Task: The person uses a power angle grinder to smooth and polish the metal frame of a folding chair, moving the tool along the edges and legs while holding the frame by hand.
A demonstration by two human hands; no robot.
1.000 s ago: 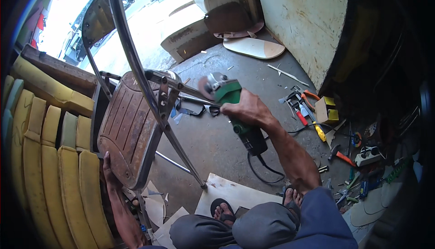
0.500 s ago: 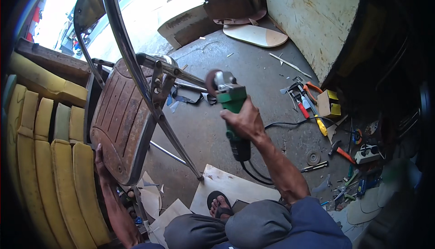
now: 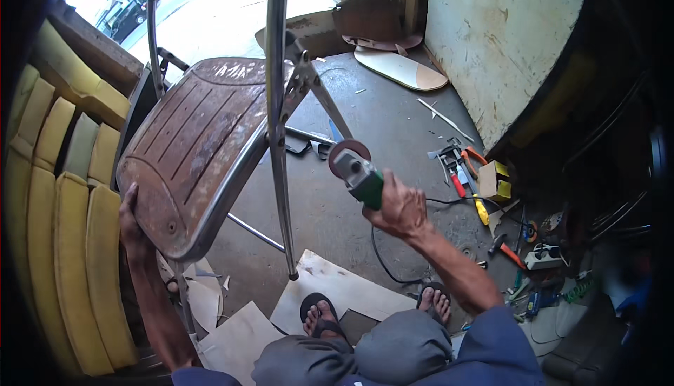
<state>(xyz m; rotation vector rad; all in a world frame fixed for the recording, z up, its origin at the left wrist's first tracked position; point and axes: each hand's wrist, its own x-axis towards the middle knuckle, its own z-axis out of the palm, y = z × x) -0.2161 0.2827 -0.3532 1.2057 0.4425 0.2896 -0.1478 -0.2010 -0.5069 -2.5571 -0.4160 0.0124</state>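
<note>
A folding chair with a chromed tube frame (image 3: 276, 175) and a worn brown ribbed seat (image 3: 203, 123) stands tilted on my left. My left hand (image 3: 130, 221) grips the seat's near left edge, the fingertips on its rim and the rest partly hidden behind it. In my right hand (image 3: 401, 207) is a green angle grinder (image 3: 366, 186), wrapped by my fingers. Its reddish-brown disc (image 3: 349, 156) is up by the chair's slanting leg; I cannot tell whether they touch. A black cord (image 3: 379, 256) trails from the grinder to the right.
Yellow foam pads (image 3: 70, 231) are stacked at the left. On the right floor lie a hammer (image 3: 507, 251), a yellow-handled tool (image 3: 481, 210), a small box (image 3: 495, 181) and a power strip (image 3: 544, 257). Board sheets (image 3: 309, 302) lie around my feet. A pale panel (image 3: 502, 42) stands behind.
The chair has swung, its seat turned more toward me and its frame shifted right. My right hand has tilted the grinder and moved it slightly right and down. My left hand moved left with the seat.
</note>
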